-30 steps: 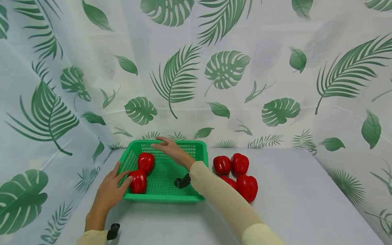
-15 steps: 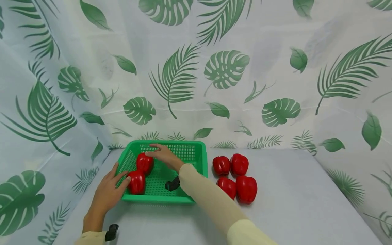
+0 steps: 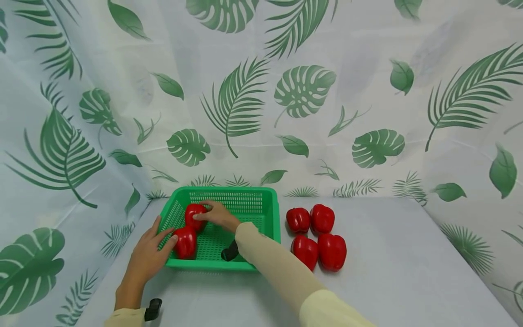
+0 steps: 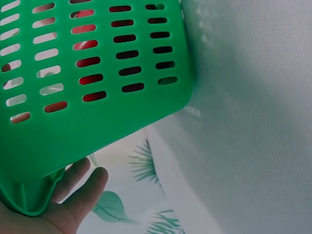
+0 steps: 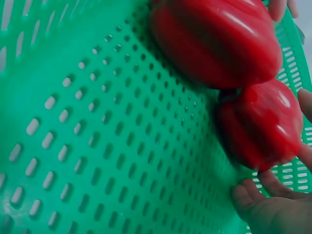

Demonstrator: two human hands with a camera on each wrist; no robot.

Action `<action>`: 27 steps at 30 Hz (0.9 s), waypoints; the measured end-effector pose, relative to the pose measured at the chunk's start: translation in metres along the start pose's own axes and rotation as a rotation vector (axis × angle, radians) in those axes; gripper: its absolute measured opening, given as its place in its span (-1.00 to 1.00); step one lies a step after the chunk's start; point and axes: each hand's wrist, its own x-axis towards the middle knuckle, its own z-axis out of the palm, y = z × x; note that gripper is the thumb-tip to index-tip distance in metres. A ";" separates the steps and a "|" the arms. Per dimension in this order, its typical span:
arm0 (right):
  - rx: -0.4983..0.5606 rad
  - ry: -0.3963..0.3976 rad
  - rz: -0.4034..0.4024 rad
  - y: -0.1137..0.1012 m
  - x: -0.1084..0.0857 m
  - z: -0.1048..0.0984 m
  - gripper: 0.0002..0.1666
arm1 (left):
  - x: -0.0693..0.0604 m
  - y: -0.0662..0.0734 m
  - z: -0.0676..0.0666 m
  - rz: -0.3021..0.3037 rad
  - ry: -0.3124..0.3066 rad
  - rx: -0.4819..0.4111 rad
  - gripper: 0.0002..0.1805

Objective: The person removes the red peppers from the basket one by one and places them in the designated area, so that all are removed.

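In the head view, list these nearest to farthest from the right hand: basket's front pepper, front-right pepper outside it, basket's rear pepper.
1. Rear pepper: in the basket, at the right hand.
2. Front pepper: basket's front left corner.
3. Front-right pepper: outside, right of the basket.

Some room in the back right part of the green basket [image 3: 212,265]. Over its front right edge, a long right sleeve [image 3: 278,265] in the way. In its left part, two red peppers [image 3: 186,245], plus the right hand [image 3: 216,214]. At its left edge, blocked by the left hand [image 3: 145,256]. Just right of it, four more peppers [image 3: 333,253]; much farther right, wide free bench [image 3: 392,254]. Close behind it, a leafy cloth [image 3: 241,169].
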 end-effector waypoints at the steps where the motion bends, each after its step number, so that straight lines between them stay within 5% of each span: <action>1: -0.016 0.000 -0.003 0.000 0.000 0.001 -0.28 | 0.000 0.000 0.000 -0.006 -0.002 0.001 -0.39; 15: -0.028 0.059 -0.013 0.003 0.002 0.006 -0.55 | 0.000 0.002 0.002 -0.022 -0.008 0.003 -0.39; 27: -0.033 0.057 -0.029 -0.001 -0.002 -0.003 -0.53 | 0.002 0.000 0.000 -0.024 -0.030 0.010 -0.37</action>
